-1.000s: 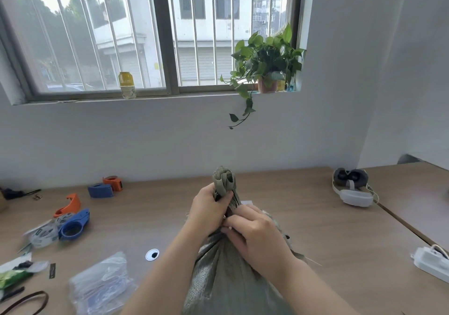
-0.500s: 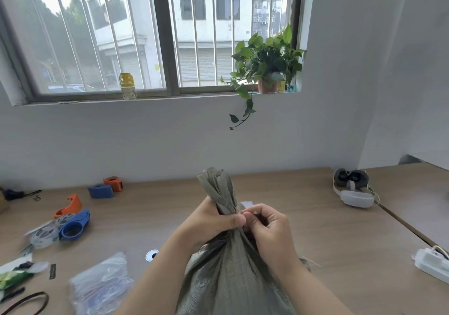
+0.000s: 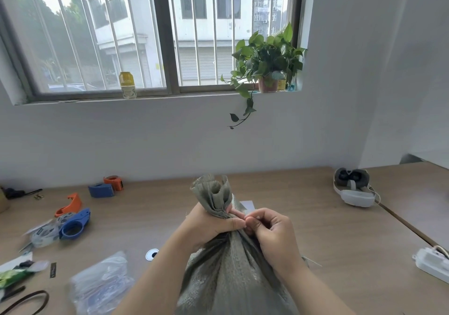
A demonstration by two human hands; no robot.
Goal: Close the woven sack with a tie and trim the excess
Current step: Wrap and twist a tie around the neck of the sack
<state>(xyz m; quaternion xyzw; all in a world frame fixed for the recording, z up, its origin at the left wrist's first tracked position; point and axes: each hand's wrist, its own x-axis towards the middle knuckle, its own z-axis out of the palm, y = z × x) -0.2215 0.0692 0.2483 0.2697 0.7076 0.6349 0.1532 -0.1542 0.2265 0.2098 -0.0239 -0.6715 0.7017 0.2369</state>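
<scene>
A grey-green woven sack stands upright on the wooden table just in front of me. Its mouth is bunched into a ruffled neck that sticks up above my fist. My left hand is clenched around that neck. My right hand sits against the neck from the right, its fingertips pinched together at the gathered spot. Whatever it pinches is too small to make out. A thin pale strand trails from behind the right wrist.
Left on the table lie blue and orange tape dispensers, two more near the wall, a clear plastic bag and a dark loop. A headset sits back right, a white device at the right edge.
My left hand has slid down the neck, leaving more of the ruffled top free. My right hand rose from the sack's side to pinch at the neck.
</scene>
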